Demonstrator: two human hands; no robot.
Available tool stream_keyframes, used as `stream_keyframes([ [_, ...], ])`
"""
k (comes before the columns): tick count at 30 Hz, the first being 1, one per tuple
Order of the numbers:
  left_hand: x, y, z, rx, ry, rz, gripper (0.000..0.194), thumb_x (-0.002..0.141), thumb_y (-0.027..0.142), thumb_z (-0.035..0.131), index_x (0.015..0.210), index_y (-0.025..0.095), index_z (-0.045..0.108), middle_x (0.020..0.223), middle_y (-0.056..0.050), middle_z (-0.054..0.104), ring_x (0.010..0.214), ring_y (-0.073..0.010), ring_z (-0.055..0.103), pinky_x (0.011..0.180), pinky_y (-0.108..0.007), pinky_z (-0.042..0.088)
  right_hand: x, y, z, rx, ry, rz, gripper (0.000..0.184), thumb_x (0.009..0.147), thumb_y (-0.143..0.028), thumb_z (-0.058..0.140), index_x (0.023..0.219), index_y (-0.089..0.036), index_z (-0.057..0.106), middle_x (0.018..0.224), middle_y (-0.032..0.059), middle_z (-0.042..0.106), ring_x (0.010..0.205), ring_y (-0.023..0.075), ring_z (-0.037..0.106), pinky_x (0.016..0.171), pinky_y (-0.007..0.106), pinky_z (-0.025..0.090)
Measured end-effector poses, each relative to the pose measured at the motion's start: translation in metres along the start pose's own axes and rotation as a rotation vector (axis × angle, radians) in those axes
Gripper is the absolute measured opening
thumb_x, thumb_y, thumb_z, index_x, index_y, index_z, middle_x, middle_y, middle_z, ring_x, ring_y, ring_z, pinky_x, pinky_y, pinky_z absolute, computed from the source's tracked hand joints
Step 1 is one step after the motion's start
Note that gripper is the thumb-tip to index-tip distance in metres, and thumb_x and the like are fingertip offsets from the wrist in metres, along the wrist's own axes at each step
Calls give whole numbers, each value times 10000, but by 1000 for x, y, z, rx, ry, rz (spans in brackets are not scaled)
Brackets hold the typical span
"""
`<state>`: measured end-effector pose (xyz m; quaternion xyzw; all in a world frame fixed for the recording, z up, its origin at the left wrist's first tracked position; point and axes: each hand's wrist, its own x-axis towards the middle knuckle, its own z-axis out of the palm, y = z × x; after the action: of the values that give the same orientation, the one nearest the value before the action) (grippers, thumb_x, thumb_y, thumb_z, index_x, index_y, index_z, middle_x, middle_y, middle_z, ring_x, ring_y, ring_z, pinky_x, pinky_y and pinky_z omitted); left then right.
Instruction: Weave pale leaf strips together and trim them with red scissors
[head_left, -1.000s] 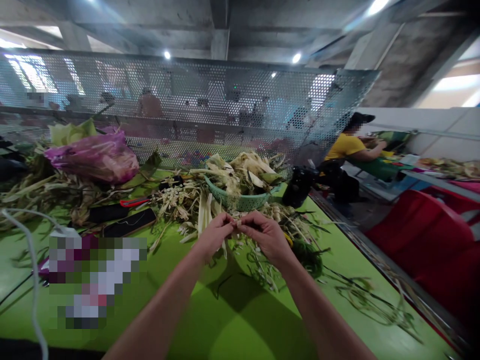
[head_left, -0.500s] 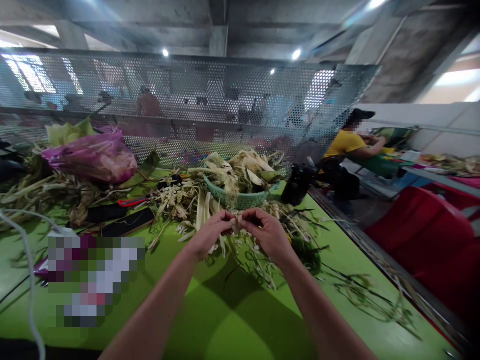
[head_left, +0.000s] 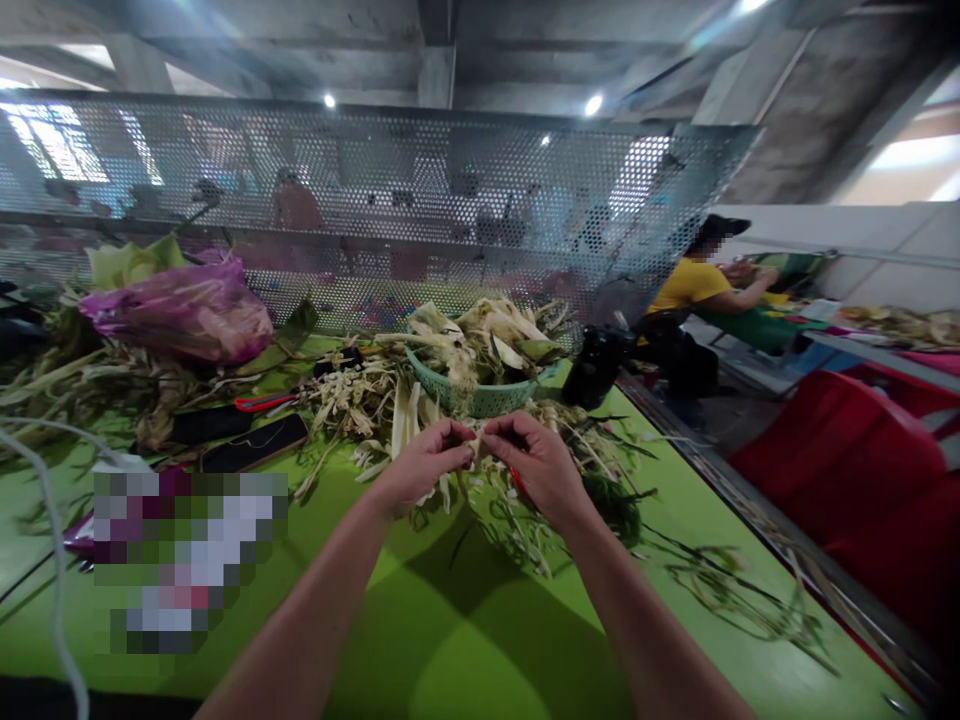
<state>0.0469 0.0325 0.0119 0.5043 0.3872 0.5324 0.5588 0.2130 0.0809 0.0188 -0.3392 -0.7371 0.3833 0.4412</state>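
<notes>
My left hand (head_left: 431,460) pinches a small pale piece of dried husk (head_left: 475,447) between thumb and fingers. Opposite it, my right hand (head_left: 529,455) is closed in a pinch on the same piece, which the fingertips mostly cover. Just beyond both hands stands a green basket (head_left: 480,400) heaped with dried husks (head_left: 506,335). A small red object (head_left: 519,483) shows by my right palm; I cannot make out its kind. Beneath the hands, shredded strips (head_left: 517,535) lie on the green table (head_left: 450,660).
To the left are a pink plastic bag (head_left: 180,315), a red-handled tool (head_left: 264,402) and a dark phone-like slab (head_left: 255,445). A black bottle-like object (head_left: 596,368) stands right of the basket. Behind runs a perforated metal screen (head_left: 360,200). A person in yellow (head_left: 690,285) sits beyond a red chair (head_left: 847,450).
Both hands stay in front of the basket, with fingertips slightly shifted on the husk piece. The red object by my right palm has come into sight.
</notes>
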Motion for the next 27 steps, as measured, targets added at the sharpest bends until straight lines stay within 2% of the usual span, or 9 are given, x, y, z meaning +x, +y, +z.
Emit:
stream_keyframes([
  [5,0,0,2,29,1,-1,246,723,279,673,889,149,548,889,-21,537,797,-120,510,762,-280,440,1,1,0,-22,-27,-9,136,805,-321,620,837,-189,620,808,21,603,769,168,547,708,286,430],
  [12,0,-1,3,29,53,3,172,768,267,601,892,172,530,792,7,535,704,-102,525,707,-258,430,2,2,-2,-99,-81,-69,112,821,-306,592,802,-197,606,805,20,572,776,169,522,712,289,413],
  [18,2,-5,-1,-2,31,11,210,763,321,632,892,183,543,766,14,544,699,-105,531,692,-244,411,1,-2,-4,-82,-132,-36,98,820,-292,585,793,-198,586,771,8,571,728,155,508,669,276,399],
  [27,5,-11,-5,61,-19,54,274,733,358,686,869,147,575,777,-1,552,738,-111,498,711,-236,381,1,-9,-15,-252,-246,-147,84,832,-214,566,760,-190,601,773,14,565,755,162,515,675,276,385],
])
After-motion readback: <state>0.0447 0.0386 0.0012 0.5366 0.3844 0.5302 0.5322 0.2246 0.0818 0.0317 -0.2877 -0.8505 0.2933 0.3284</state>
